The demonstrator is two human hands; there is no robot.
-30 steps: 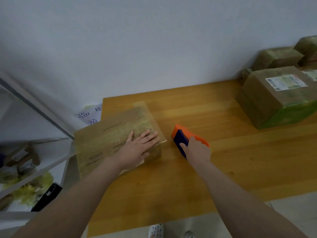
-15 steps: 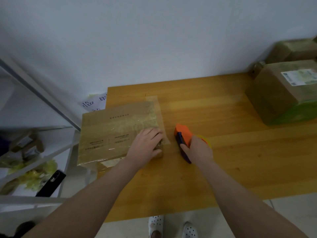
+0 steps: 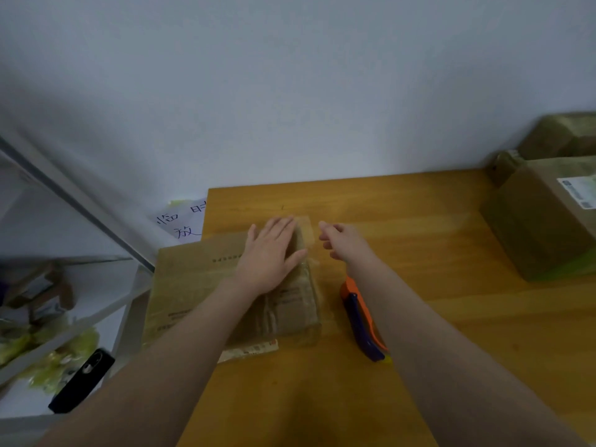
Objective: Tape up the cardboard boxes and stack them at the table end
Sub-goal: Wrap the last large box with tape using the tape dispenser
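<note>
A flat cardboard box lies at the left end of the wooden table, overhanging its edge, with clear tape across its top. My left hand presses flat on the box's far right corner, fingers straight. My right hand hovers just right of that corner, fingers loosely extended toward a loose clear tape end; it holds nothing I can make out. The orange and blue tape dispenser lies on the table beside the box, under my right forearm.
Taped cardboard boxes stand at the right end by the wall. A grey shelf unit left of the table holds a black phone and yellow-green items. A paper with handwriting hangs behind the table corner.
My right hand has let go of the tape dispenser, which now lies on the table, and reached to the box's far corner. My left hand slid up to that same corner.
</note>
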